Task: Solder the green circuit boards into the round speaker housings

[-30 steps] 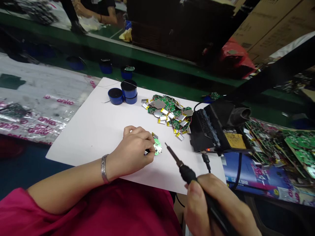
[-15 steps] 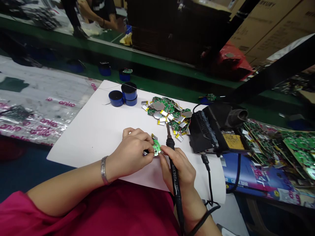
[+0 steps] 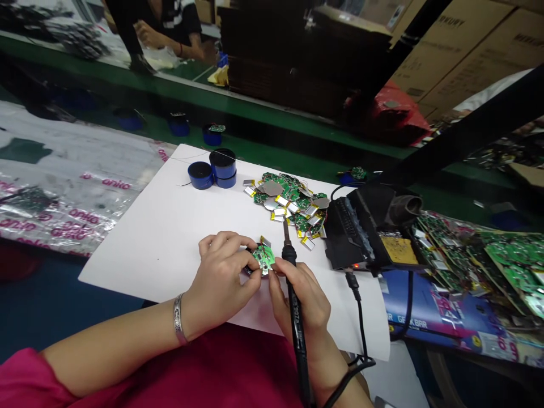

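Observation:
Between the fingers of my left hand point(image 3: 226, 273) is a small round green circuit board point(image 3: 265, 258), tilted a little. A dark rim shows under its left side, mostly covered by the fingers. At the board's upper edge a small silver battery cell point(image 3: 266, 242) with a yellow end sticks out. My right hand point(image 3: 306, 300) has a black soldering iron point(image 3: 298, 323) lying across it, tip upward and away from the board. The thumb and forefinger of that hand touch the board's right edge. Ahead lies a pile of green boards and battery cells point(image 3: 293, 198).
Blue round cases point(image 3: 200, 177) stand on the white sheet point(image 3: 148, 243). At right is the black soldering station point(image 3: 348, 226) with a yellow sponge point(image 3: 398, 249) and a cable. More circuit boards point(image 3: 516, 255) lie beyond it. Across the green bench, another person's arm point(image 3: 161, 39) shows.
Both hands have shifted slightly left, and the board has turned so that more of its face shows. The soldering iron has moved along with my right hand. The other person's arm has moved.

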`<state>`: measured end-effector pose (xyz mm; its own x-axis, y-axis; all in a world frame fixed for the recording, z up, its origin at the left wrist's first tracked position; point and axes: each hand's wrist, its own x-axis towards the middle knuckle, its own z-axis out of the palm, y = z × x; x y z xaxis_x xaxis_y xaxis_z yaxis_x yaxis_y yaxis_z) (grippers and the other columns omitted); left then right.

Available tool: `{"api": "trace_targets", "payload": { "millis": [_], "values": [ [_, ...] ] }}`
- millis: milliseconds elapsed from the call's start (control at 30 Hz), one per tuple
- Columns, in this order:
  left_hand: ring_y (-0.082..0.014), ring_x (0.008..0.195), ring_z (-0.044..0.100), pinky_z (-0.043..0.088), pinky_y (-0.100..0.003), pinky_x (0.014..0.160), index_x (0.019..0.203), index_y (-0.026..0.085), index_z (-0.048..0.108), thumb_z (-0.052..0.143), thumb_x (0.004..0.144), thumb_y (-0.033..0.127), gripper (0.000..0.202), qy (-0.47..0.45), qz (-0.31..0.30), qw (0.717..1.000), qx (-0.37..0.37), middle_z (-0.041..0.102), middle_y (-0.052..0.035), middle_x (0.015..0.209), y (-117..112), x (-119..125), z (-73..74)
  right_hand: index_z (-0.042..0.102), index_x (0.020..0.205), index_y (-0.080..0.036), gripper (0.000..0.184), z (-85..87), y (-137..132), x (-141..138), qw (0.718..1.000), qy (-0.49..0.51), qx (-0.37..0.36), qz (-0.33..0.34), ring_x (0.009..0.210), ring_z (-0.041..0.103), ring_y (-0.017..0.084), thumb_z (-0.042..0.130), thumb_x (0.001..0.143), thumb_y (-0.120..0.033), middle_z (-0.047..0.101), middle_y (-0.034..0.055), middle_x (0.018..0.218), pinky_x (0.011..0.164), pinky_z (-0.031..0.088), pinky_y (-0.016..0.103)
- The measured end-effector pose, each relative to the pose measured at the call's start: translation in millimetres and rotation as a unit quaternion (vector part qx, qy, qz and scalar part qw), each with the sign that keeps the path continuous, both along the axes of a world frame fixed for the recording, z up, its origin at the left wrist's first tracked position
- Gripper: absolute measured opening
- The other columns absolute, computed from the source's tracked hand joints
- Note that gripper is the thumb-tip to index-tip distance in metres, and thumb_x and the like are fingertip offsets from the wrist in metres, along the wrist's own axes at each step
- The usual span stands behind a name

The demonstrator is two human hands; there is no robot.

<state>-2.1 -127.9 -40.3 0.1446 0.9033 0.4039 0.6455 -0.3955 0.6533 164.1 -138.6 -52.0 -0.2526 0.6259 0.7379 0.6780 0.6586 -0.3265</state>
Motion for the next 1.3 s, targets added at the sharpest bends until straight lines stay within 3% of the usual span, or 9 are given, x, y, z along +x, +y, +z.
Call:
{"api": "trace_targets", "payload": {
  "millis": [133, 300, 433, 533, 633, 900, 1300],
  "values": [
    [-0.0244, 0.102, 0.06, 0.033, -0.045, 0.09, 0.068, 0.021, 0.067, 0.064, 0.08, 0.014, 0.014, -0.001, 0.016, 1.0, 0.0, 0.071, -0.0031, 0.101, -2, 3, -1.1, 0.058, 0.126, -0.017, 0.047, 3.8, 0, 0, 1.0, 0.008, 0.014, -0.011, 0.071, 0.068, 0.015, 0.066, 0.083, -0.002, 0.074, 0.0067, 0.092, 0.064, 0.059, 0.03],
    [-0.0237, 0.101, 0.059, 0.033, -0.044, 0.089, 0.068, 0.02, 0.067, 0.064, 0.077, 0.012, 0.013, 0.004, 0.009, 1.0, -0.02, 0.071, -0.0035, 0.101, 1, 3, -2.2, 0.063, 0.12, -0.02, 0.033, 22.2, -4, 9, 0.985, 0.095, -0.066, -0.127, 0.073, 0.073, 0.017, 0.067, 0.087, -0.015, 0.076, 0.0039, 0.089, 0.068, 0.062, 0.03],
    [-0.0239, 0.102, 0.059, 0.033, -0.045, 0.089, 0.066, 0.02, 0.066, 0.064, 0.075, 0.012, 0.013, 0.007, -0.001, 0.998, -0.056, 0.071, -0.0038, 0.102, 3, 1, 0.6, 0.071, 0.1, -0.019, 0.014, 46.8, 2, 22, 0.965, 0.194, -0.116, -0.131, 0.051, 0.063, 0.012, 0.066, 0.087, -0.023, 0.069, -0.0011, 0.069, 0.05, 0.053, 0.025],
    [-0.0242, 0.102, 0.059, 0.033, -0.045, 0.089, 0.065, 0.02, 0.066, 0.063, 0.075, 0.012, 0.013, 0.008, -0.006, 0.996, -0.089, 0.071, -0.0041, 0.102, 5, 1, 4.8, 0.068, 0.081, -0.019, 0.003, 62.2, 10, 28, 0.972, 0.17, -0.11, -0.116, 0.047, 0.056, 0.01, 0.067, 0.082, -0.022, 0.06, -0.0037, 0.058, 0.045, 0.047, 0.023],
    [-0.0242, 0.101, 0.059, 0.034, -0.046, 0.09, 0.065, 0.02, 0.066, 0.063, 0.074, 0.012, 0.013, 0.01, -0.014, 0.993, -0.119, 0.071, -0.0041, 0.1, 7, 1, 8.6, 0.06, 0.073, -0.02, 0.007, 70.6, 15, 28, 0.982, 0.122, -0.115, -0.089, 0.042, 0.049, 0.009, 0.066, 0.077, -0.019, 0.054, -0.0052, 0.055, 0.038, 0.038, 0.021],
    [-0.0227, 0.098, 0.058, 0.036, -0.045, 0.091, 0.061, 0.02, 0.065, 0.063, 0.073, 0.01, 0.015, 0.007, -0.031, 0.986, -0.162, 0.068, -0.0023, 0.097, 13, 0, 10.6, 0.05, 0.072, -0.022, 0.014, 73.5, 17, 20, 0.983, 0.077, -0.167, -0.016, 0.037, 0.041, 0.006, 0.062, 0.075, -0.017, 0.047, -0.0075, 0.054, 0.033, 0.031, 0.02],
    [-0.0208, 0.091, 0.059, 0.039, -0.047, 0.092, 0.06, 0.02, 0.065, 0.062, 0.072, 0.011, 0.015, 0.01, -0.048, 0.979, -0.196, 0.067, -0.0014, 0.094, 21, -1, 11.4, 0.048, 0.072, -0.021, 0.014, 74.2, 19, 21, 0.983, 0.043, -0.18, -0.006, 0.036, 0.041, 0.006, 0.061, 0.075, -0.019, 0.046, -0.0083, 0.052, 0.034, 0.032, 0.019]
  ]
}}
